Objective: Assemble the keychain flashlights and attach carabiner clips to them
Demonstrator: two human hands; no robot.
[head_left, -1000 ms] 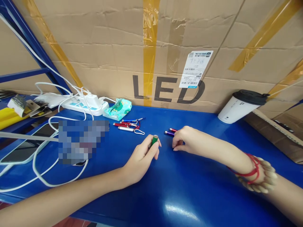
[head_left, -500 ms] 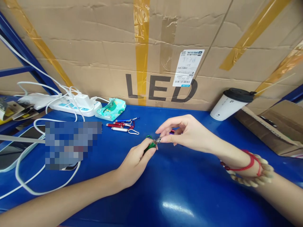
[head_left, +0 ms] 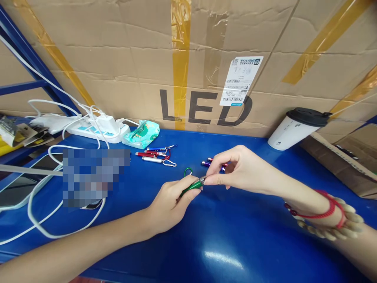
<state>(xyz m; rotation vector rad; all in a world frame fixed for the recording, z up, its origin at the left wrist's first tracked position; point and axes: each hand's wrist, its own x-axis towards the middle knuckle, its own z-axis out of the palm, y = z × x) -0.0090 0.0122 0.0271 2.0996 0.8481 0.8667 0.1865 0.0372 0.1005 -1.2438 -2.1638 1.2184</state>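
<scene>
Between the thumb and fingers of my left hand (head_left: 173,198) is a small green keychain flashlight (head_left: 190,188), tilted up to the right. Its green carabiner clip (head_left: 187,171) sticks out behind my fingers. My right hand (head_left: 235,171) pinches the silvery end piece (head_left: 202,181) at the flashlight's upper end, where it meets the green tube. Just behind my right fingers lie a purple flashlight (head_left: 207,164) and a red one (head_left: 209,159), both partly hidden. Further left on the blue table rest several more flashlights with clips, among them a silver one (head_left: 151,159) and a blue one (head_left: 157,149).
A wipes packet (head_left: 141,134) and a white power strip (head_left: 88,131) with tangled cables stand at the back left. At the right are a lidded paper cup (head_left: 291,131) and an open cardboard box (head_left: 332,165). A large carton (head_left: 129,70) walls off the back.
The silvery end piece, held at an angle by the open green tube before, now sits against it in line. The purple and red flashlights behind my right hand show more. The view has shifted slightly.
</scene>
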